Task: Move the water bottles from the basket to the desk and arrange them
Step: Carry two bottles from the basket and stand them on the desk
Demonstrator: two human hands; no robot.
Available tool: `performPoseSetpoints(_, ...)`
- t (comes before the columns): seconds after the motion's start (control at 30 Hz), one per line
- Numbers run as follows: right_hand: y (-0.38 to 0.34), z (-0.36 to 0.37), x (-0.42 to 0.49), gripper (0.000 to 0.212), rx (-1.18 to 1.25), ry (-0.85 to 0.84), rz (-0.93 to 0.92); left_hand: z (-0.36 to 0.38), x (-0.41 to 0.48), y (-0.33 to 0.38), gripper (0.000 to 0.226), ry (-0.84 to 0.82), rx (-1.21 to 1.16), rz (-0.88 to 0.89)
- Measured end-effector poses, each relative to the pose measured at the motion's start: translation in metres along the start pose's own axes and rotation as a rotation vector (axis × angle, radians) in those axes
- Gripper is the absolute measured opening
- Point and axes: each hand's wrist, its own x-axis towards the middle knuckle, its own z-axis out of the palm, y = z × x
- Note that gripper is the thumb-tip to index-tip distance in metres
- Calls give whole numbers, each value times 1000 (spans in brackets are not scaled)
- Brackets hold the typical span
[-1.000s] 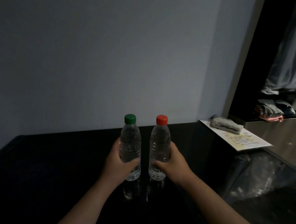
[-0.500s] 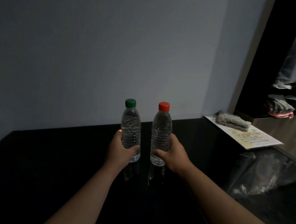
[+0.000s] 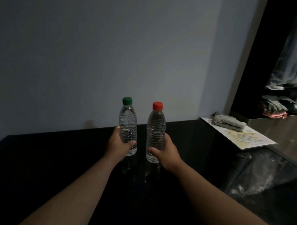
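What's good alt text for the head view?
Two hands hold upright clear water bottles side by side, apart, at a glossy black desk: the left hand grips the green-capped bottle, the right hand the red-capped bottle. At the desk's far right, a folded grey cloth lies on a printed sheet.

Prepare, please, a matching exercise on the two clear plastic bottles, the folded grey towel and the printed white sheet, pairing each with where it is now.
Things:
1. clear plastic bottle with green cap
2. clear plastic bottle with red cap
3. folded grey towel
4. printed white sheet

Places:
A. lying on top of the sheet
B. gripped by the right hand
C. flat on the black desk, at its far right corner
D. gripped by the left hand

Pairs: 1-D, 2-B, 3-A, 4-C.
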Motion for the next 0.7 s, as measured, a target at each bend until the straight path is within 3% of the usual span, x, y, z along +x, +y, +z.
performPoseSetpoints(0.2,-3,5,-9,54,-6,17,115,-8,-21,5,75,5,66,-104)
performPoseSetpoints(0.3,0,-2,-30,63,-111,32,146,-21,-55,7,30,-63,29,-30)
performPoseSetpoints(0.4,6,-12,-61,61,-350,26,99,-30,-92,4,15,-142,108,23)
performPoseSetpoints(0.53,14,-23,-100,31,-629,-130,-89,-42,-142,-4,27,-319,395,48)
performPoseSetpoints(0.7,26,-35,-140,42,-819,-232,-93,-49,-187,-3,58,-484,739,89)
